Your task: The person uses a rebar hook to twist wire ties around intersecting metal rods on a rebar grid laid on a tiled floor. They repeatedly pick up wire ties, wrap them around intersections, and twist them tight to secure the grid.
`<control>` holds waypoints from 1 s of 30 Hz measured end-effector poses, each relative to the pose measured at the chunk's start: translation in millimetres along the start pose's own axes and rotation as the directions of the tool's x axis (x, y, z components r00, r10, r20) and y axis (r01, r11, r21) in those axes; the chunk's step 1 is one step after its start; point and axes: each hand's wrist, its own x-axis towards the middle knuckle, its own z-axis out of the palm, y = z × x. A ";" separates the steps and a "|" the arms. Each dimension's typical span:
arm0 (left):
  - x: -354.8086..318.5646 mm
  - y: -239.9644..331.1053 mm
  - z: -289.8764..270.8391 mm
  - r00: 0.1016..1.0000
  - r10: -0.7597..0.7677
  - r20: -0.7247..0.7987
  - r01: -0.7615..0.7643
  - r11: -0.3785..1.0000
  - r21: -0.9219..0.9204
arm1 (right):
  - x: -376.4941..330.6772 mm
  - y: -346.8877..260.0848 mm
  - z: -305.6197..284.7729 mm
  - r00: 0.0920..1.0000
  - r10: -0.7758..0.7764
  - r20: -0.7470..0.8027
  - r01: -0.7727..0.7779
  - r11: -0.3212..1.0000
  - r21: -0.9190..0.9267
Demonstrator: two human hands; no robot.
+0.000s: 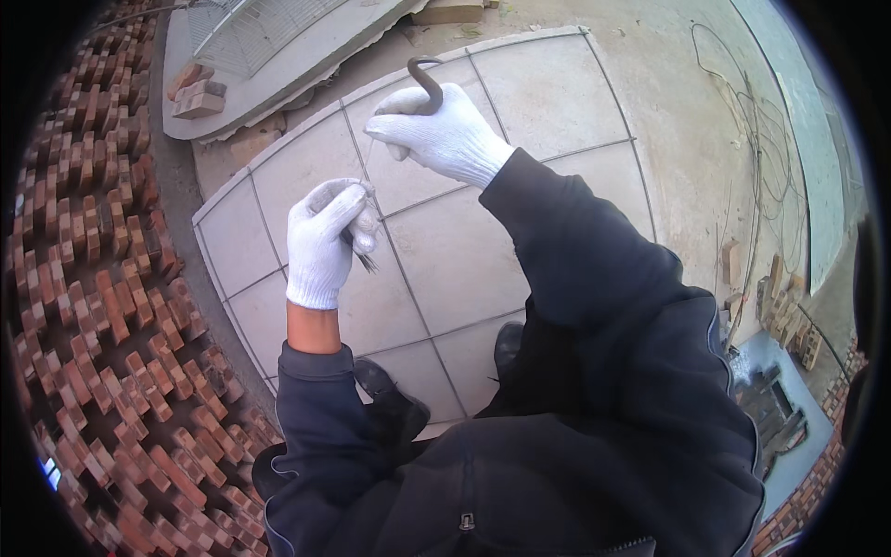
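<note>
My right hand (444, 133), in a white knit glove, is closed around a dark curved metal hook (427, 82) whose bent end sticks up past the thumb side. My left hand (325, 237), gloved the same way, grips a bundle of thin dark tie wires (364, 258); their ends poke out below the fingers. A fine light strand seems to run between the two hands, too faint to tell for sure. Both hands are held above a rebar grid (408, 290), apart from it. The hook's handle is hidden in the right glove.
Pale concrete-like flooring (464, 243) lies under the grid, with my dark shoes (392, 397) on it. Stacked red bricks (121, 306) fill the left side. A slab (306, 70) with a wire cage (255, 32) stands at the back left. Loose wire (756, 121) and wood scraps (784, 311) lie right.
</note>
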 end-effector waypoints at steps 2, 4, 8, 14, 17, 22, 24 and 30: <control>2.3 14.0 -6.9 0.998 0.008 -0.066 -0.005 0.999 0.051 | 21.9 12.1 9.2 0.998 -0.057 0.014 0.056 0.996 0.074; 3.3 31.0 -12.9 0.988 0.033 -0.149 -0.006 0.984 0.176 | 34.2 13.5 21.9 0.999 -0.028 0.023 0.022 0.978 0.209; 11.7 60.0 -30.3 0.971 0.041 -0.237 0.062 0.911 0.409 | 53.6 23.5 37.0 0.998 0.047 0.043 -0.060 0.915 0.398; 42.7 13.3 5.1 0.978 -0.059 -0.200 0.128 0.926 0.355 | 49.9 65.3 -2.5 0.992 0.123 -0.020 -0.107 0.923 0.370; 67.2 -24.0 15.9 0.984 -0.132 -0.118 0.155 0.964 0.218 | 39.3 68.0 -47.4 0.991 0.131 -0.017 -0.127 0.980 0.151; 101.3 -71.0 65.7 0.968 -0.234 0.090 0.231 0.972 0.042 | -0.7 60.4 -116.1 0.941 0.306 -0.146 -0.292 0.950 0.111; 110.9 -77.0 86.5 0.950 -0.269 0.158 0.260 0.963 0.075 | -11.5 66.9 -136.6 0.910 0.359 -0.206 -0.352 0.933 0.075; 119.1 -130.6 126.5 0.891 -0.413 0.187 0.376 0.904 0.206 | -29.3 100.8 -167.6 0.859 0.353 -0.371 -0.463 0.845 -0.269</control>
